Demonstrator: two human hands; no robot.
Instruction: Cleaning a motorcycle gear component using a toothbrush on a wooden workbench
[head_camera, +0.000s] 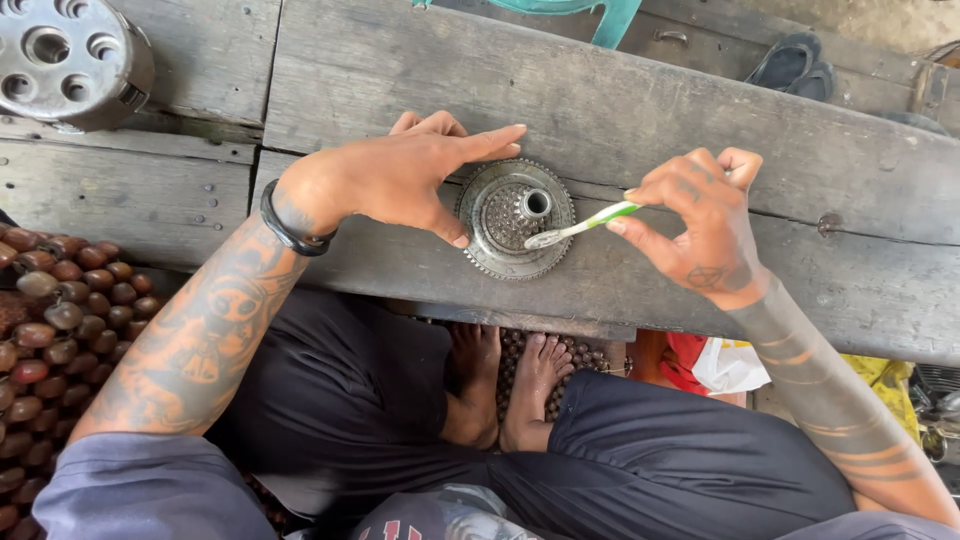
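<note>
We have a round metal gear part (515, 218), toothed at the rim with a raised hollow hub in the middle, lying flat on the grey wooden bench (640, 110) near its front edge. Our left hand (400, 180) steadies it: the thumb presses the left rim and the forefinger stretches over the far rim, the other fingers loosely spread. Our right hand (700, 225) pinches a green-and-white toothbrush (580, 227) between thumb and fingers, its bristle head resting on the part's face just below the hub. We judge this to be the scrubbing step, with the bristles working the recessed face; moving on would call for turning the part under the left hand so that an unbrushed stretch comes to the brush. At the bench's far left corner stands a metal drum (70, 55) with round holes. As for containers, we see none open on the bench; a bed of brown wooden beads (50, 320) lies at our left.
</note>
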